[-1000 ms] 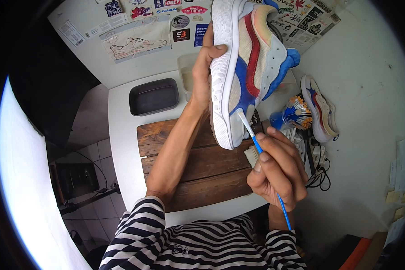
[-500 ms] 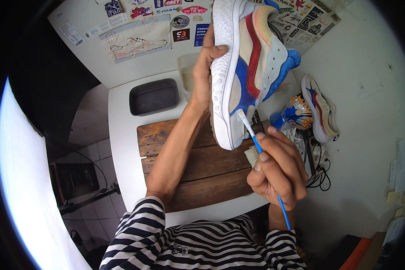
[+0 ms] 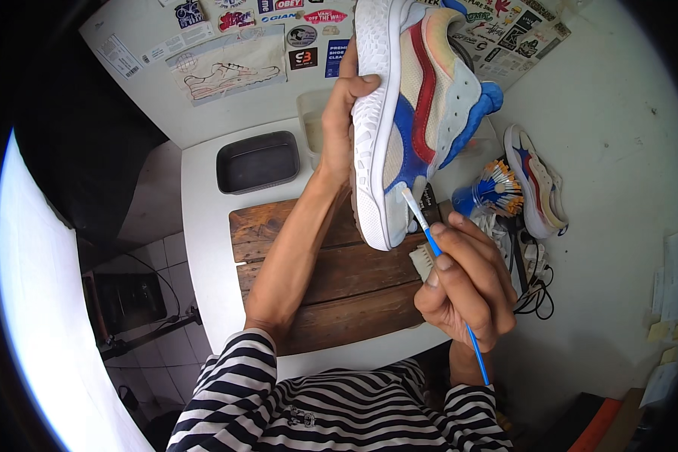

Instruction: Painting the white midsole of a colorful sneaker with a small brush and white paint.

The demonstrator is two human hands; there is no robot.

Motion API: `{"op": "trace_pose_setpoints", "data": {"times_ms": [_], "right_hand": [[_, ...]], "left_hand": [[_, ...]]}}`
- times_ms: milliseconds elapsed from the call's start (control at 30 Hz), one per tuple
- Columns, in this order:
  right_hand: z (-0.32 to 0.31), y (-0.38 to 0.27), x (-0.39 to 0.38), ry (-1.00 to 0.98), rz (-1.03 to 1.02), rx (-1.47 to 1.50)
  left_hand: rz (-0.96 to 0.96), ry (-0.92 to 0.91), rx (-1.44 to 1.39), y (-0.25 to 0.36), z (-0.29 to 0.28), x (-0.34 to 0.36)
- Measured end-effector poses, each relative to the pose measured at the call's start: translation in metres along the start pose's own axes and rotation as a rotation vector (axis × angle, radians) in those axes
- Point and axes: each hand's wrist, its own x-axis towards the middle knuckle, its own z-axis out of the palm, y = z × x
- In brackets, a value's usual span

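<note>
A sneaker (image 3: pixel 407 139) with a white sole, cream mesh, blue panels and a red side stripe is held up above the table, toe end down. My left hand (image 3: pixel 343 124) grips it by the sole, thumb on the sole's edge and the other fingers hidden behind. Between thumb and fingers of my right hand (image 3: pixel 467 282) is a thin blue-handled paintbrush (image 3: pixel 423 218), its pale bristles up at the light-coloured toe area just below the blue panel. Whether the bristles touch the shoe I cannot tell.
Below lies a dark wooden board (image 3: pixel 339 301) on the white table (image 3: pixel 207 226). A black tray (image 3: pixel 258 162) and a clear container (image 3: pixel 309 113) stand behind it. To the right are a blue cup of brushes (image 3: pixel 497 188), a second sneaker (image 3: pixel 535 181), a scrub brush (image 3: pixel 422 260) and black cables (image 3: pixel 535 294).
The paintbrush tip has shifted very slightly right and down along the toe area. My left hand and the sneaker look unmoved.
</note>
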Motion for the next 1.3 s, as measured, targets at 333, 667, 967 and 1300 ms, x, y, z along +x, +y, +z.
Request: {"op": "trace_pose_setpoints", "data": {"times_ms": [333, 667, 967, 1300], "right_hand": [[0.001, 0.001, -0.001, 0.014, 0.005, -0.004], [0.001, 0.0, -0.003, 0.032, 0.006, 0.018], [-0.016, 0.008, -0.009, 0.165, 0.142, 0.231], [-0.02, 0.054, -0.018, 0.005, 0.695, 0.293]], "left_hand": [[-0.018, 0.012, -0.013, 0.0, 0.005, -0.001], [-0.032, 0.041, 0.0, 0.001, 0.006, -0.001], [0.082, -0.037, 0.095, 0.0, -0.001, 0.003], [0.255, -0.008, 0.298, 0.015, -0.026, 0.013]]}}
